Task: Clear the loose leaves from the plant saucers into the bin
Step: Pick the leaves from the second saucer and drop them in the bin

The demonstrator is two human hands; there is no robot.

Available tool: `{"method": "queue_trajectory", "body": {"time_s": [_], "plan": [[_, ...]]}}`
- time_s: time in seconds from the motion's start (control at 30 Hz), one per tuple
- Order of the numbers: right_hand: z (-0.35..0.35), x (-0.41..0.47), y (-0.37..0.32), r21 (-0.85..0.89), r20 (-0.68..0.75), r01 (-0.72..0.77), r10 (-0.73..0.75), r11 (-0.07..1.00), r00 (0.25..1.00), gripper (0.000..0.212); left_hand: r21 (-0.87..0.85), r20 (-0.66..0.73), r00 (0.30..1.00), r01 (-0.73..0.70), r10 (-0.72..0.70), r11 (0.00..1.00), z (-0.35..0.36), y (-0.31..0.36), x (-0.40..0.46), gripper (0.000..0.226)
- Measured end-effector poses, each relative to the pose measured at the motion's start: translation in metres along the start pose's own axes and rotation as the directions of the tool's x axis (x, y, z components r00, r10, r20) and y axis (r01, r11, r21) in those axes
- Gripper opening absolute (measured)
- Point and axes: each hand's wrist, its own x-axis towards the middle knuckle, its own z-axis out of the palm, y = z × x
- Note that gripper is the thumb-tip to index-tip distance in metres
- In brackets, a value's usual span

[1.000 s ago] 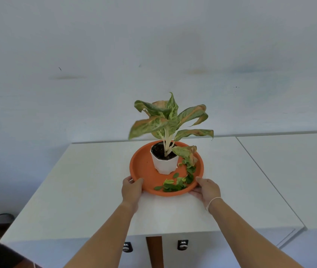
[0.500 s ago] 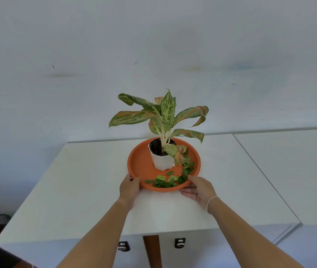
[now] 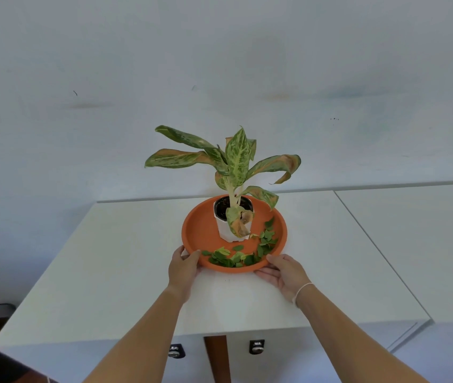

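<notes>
A: What is on the surface (image 3: 109, 272)?

B: A round orange saucer (image 3: 200, 230), smooth and shallow with a low raised rim, on a flat white top. A small white faceted pot (image 3: 224, 230) stands upright in it, a little behind centre, holding a plant (image 3: 233, 161) with long mottled green blades, some browned at the tips.

A: And the loose leaves (image 3: 243, 252)?

B: Small, flat, dark and pale green, strewn in an arc along the near and right inner edge of the saucer, between the pot and the rim.

A: The hands?

B: The left hand (image 3: 182, 268) has its fingers curled on the near left rim, thumb over the lip. The right hand (image 3: 284, 273) lies at the near right rim, thumb at the lip and fingers loosely spread beneath; whether it truly grips, I cannot tell. A thin white band (image 3: 301, 291) circles that wrist.

A: Anything else around?

B: A drooping, withered blade hangs over the pot's front. A second white top (image 3: 427, 230) adjoins on the right, a pale wall (image 3: 220, 64) behind.
</notes>
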Motion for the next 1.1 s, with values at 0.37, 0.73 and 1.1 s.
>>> {"method": "queue_trajectory", "body": {"time_s": [0.37,0.73,1.1], "plan": [[0.003,-0.013,0.001,-0.226,0.125,-0.120,0.151,0.967,0.981,0.007,0.025,-0.011,1.000,-0.011,0.011,1.000,-0.005,-0.008,0.003,0.035],[0.006,-0.013,-0.004,-0.089,0.026,-0.110,0.112,0.990,0.993,0.020,0.105,-0.032,0.999,-0.019,0.022,0.994,-0.003,0.007,0.001,0.025],[0.001,-0.016,-0.026,-0.492,-0.091,-0.130,0.097,0.861,0.991,0.038,0.430,-0.033,0.996,-0.058,0.080,0.901,-0.004,0.024,-0.006,0.027]]}}
